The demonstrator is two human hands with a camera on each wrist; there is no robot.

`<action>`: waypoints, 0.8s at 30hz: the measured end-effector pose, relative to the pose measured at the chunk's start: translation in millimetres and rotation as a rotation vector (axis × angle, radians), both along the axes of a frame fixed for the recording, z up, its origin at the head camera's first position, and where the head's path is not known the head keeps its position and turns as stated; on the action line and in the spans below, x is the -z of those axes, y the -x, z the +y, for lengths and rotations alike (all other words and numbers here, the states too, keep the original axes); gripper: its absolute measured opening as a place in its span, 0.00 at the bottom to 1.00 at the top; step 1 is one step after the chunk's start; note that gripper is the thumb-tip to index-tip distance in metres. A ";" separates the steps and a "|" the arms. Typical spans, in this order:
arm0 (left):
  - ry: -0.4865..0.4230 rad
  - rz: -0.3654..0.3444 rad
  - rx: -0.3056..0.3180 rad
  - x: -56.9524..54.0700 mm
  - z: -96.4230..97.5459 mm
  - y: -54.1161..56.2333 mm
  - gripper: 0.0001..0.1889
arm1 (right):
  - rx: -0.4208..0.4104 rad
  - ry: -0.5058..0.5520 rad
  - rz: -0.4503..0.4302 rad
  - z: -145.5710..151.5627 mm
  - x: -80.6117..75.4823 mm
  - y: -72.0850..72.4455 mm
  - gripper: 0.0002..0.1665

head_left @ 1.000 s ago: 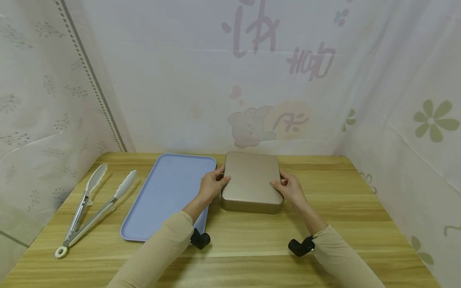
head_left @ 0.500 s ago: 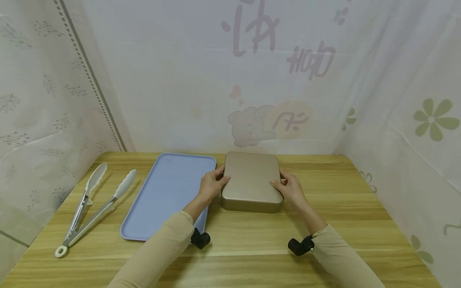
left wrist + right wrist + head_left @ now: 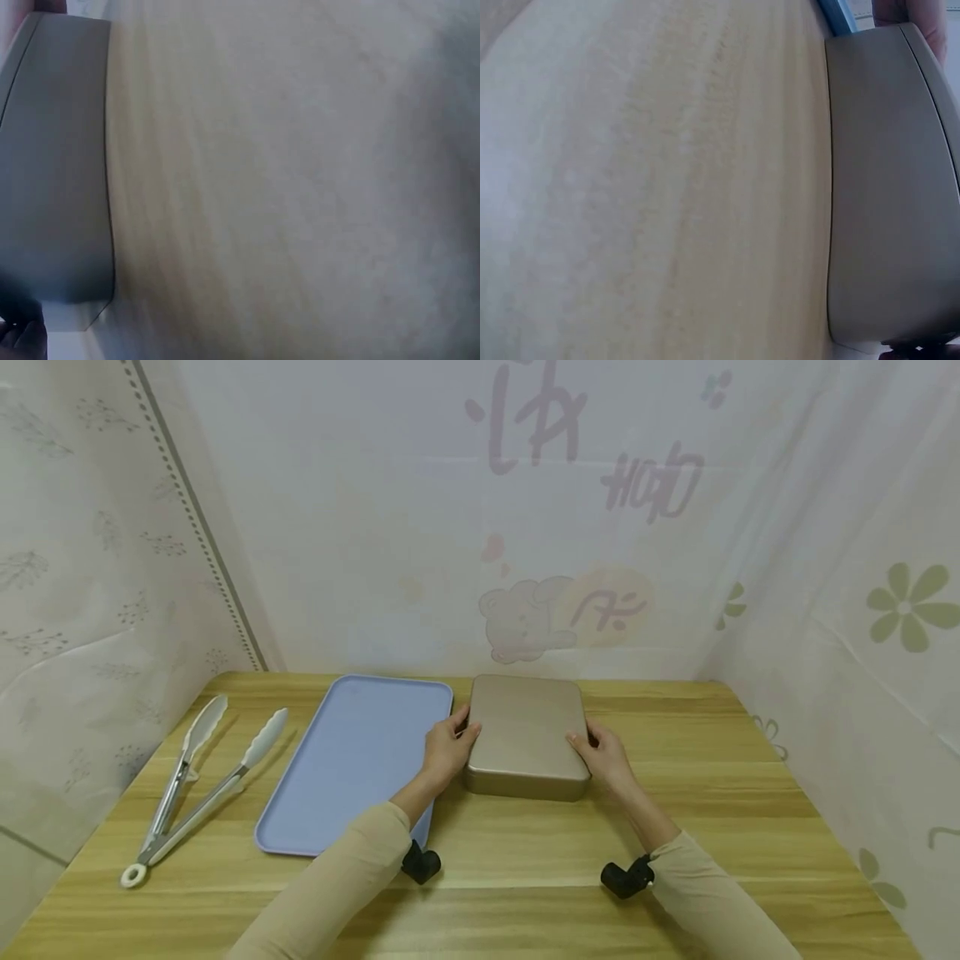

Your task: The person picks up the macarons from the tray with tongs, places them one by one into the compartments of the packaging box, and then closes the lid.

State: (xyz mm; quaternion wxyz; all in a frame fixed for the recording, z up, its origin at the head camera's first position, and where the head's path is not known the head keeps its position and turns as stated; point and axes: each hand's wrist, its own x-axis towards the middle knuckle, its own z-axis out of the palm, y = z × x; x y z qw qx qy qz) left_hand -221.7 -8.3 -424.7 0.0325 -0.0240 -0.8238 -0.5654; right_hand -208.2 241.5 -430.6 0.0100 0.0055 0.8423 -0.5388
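A tan metallic tin box (image 3: 528,727) with rounded corners lies flat on the wooden table, its lid on. My left hand (image 3: 450,747) grips its left side, the thumb at the lid's edge. On the opposite side my right hand (image 3: 606,756) holds it the same way, the other fingers partly hidden against the wall. The left wrist view shows the box's front wall (image 3: 56,157) down on the table, with a thin lid seam. In the right wrist view the front wall (image 3: 889,187) also meets the tabletop.
A shallow blue tray (image 3: 360,752) lies just left of the box, partly under my left forearm. Farther left are spread tongs (image 3: 161,810) with pale scalloped heads. Wooden tabletop (image 3: 712,777) extends to the right. Printed curtains (image 3: 375,527) hang behind and at both sides.
The head view has shifted slightly. Both hands keep their hold on the tin box, which shows no clear movement on the table; the tray and tongs stay where they were.
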 end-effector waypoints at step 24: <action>0.112 0.207 -0.025 10.4 2.6 -6.4 0.22 | 0.065 0.012 0.008 -3.2 4.9 -2.6 0.30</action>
